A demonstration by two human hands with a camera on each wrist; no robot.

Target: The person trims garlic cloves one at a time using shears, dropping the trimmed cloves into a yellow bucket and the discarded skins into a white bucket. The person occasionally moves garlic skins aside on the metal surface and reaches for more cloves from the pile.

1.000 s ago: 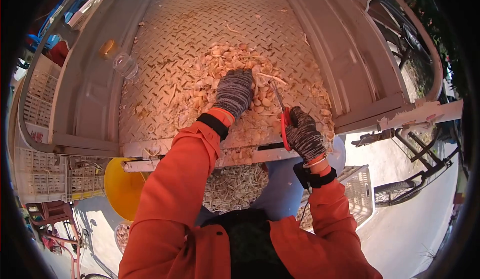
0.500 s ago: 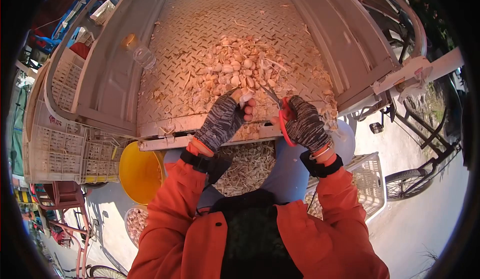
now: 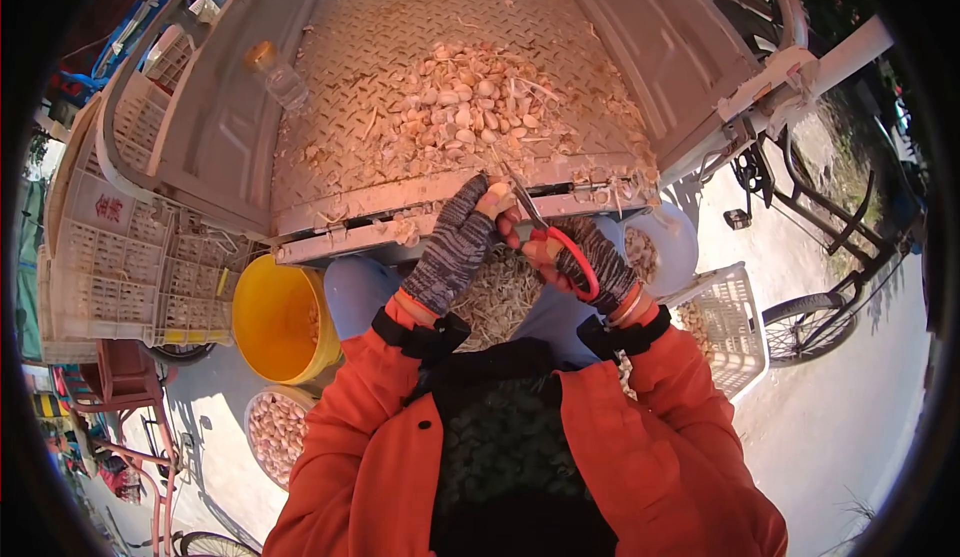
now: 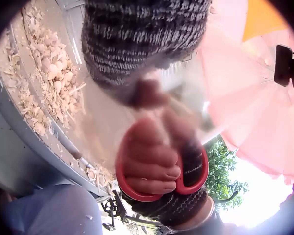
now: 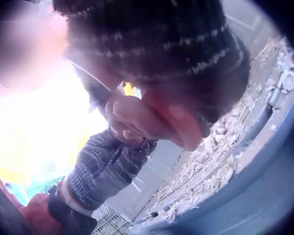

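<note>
In the head view my left hand (image 3: 452, 249), in a grey striped glove with bare fingertips, pinches a pale garlic bulb (image 3: 494, 198) just in front of the truck bed's edge. My right hand (image 3: 598, 257), gloved alike, grips red-handled scissors (image 3: 583, 265). Their blades point up and left, right beside the bulb. The left wrist view shows right-hand fingers (image 4: 149, 166) curled through the red loops (image 4: 121, 177); the bulb is blurred there. Beyond both hands, a pile of garlic (image 3: 465, 102) lies on the patterned metal bed (image 3: 370, 17).
A yellow bucket (image 3: 270, 332) and a tub of garlic (image 3: 275, 432) stand at the left, near stacked white crates (image 3: 105, 277). At the right are a pale blue bucket (image 3: 678, 247) and a white basket (image 3: 735, 327). A lidded jar (image 3: 285, 84) leans by the bed's left wall.
My left hand has come back from the pile with a garlic bulb. Both hands have drawn together in front of the bed edge, and the scissors now sit beside the bulb.
</note>
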